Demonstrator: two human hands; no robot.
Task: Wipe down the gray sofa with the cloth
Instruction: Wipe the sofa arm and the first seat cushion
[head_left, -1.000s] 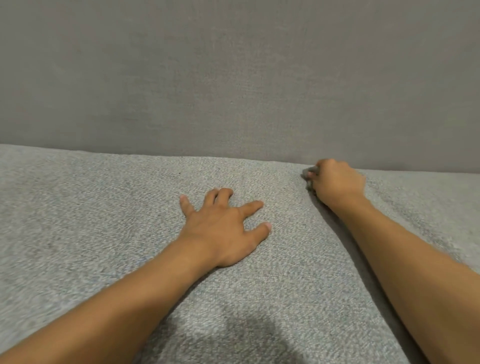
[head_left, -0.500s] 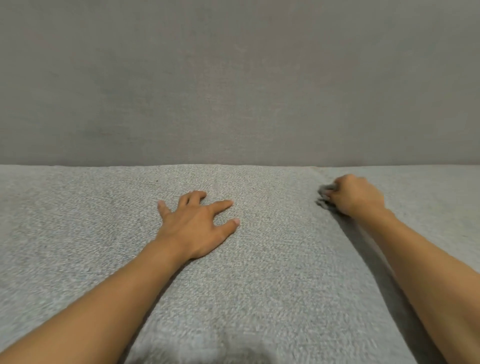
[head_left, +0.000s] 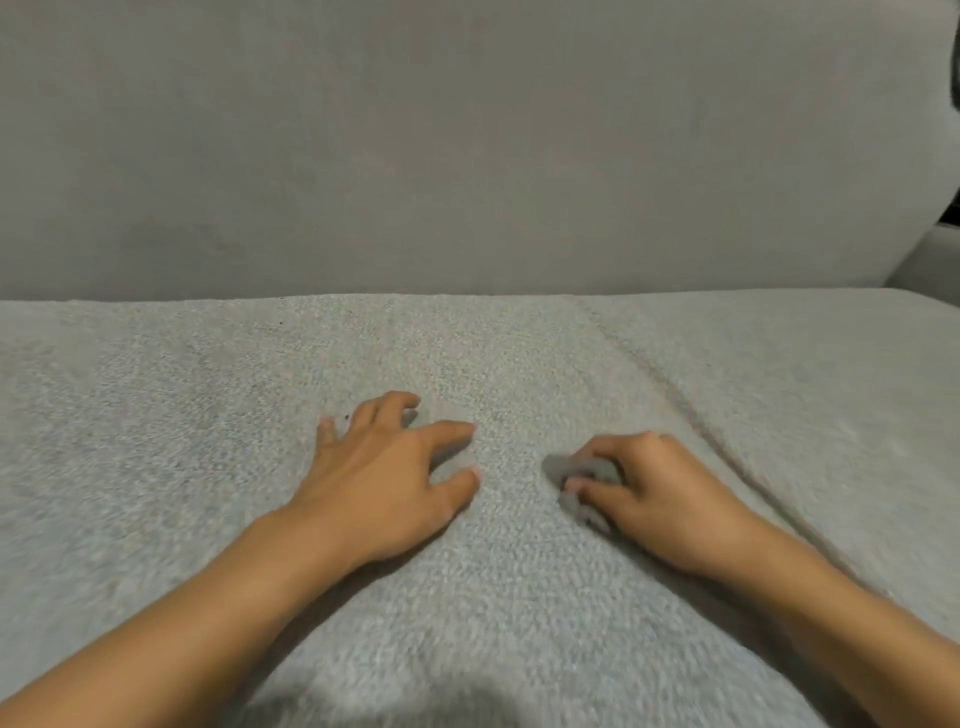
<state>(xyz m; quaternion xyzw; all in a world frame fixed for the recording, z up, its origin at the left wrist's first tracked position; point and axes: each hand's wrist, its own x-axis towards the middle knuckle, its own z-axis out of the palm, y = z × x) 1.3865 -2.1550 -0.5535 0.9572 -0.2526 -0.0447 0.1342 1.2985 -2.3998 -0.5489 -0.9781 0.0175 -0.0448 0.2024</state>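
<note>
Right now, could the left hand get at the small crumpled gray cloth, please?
Probably yes: only bare gray sofa seat lies between the left hand and the crumpled gray cloth, though the right hand grips it.

No readable text, label, brand, number or sign shows anywhere in this view.

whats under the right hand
A bunched gray cloth sits under the right hand, gripped by its fingers and pressed on the sofa seat. Only a part by the fingertips shows; the hand covers the rest.
</note>
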